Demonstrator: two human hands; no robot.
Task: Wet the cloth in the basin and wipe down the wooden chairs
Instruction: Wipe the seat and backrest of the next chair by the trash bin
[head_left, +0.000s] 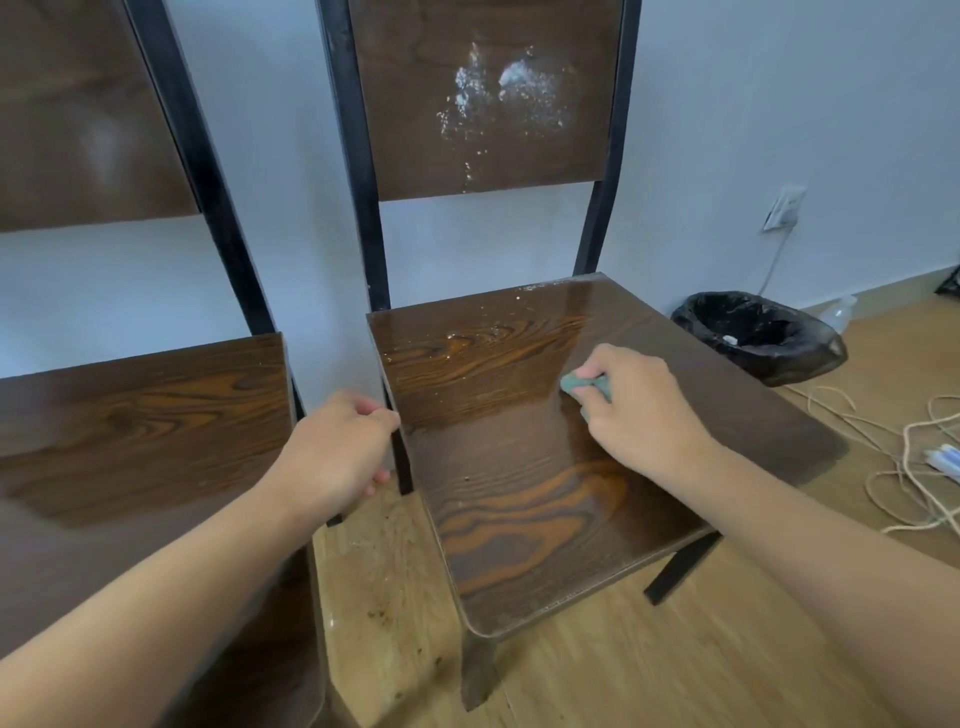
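Two dark wooden chairs with black metal frames stand against a pale wall. The right chair's seat (519, 467) glistens wet, and its backrest (488, 98) carries water drops and streaks. My right hand (639, 410) presses a bunched green cloth (582, 385) onto the middle of that seat, with most of the cloth hidden under the fingers. My left hand (337, 452) grips the seat's left edge, thumb on top. The left chair (140, 431) looks dull and dry. No basin is in view.
A bin lined with a black bag (758, 338) sits on the wooden floor right of the chair. Loose cords (904, 467) trail across the floor at far right, leading to a wall socket (784, 208). A clear bottle (839, 312) lies behind the bin.
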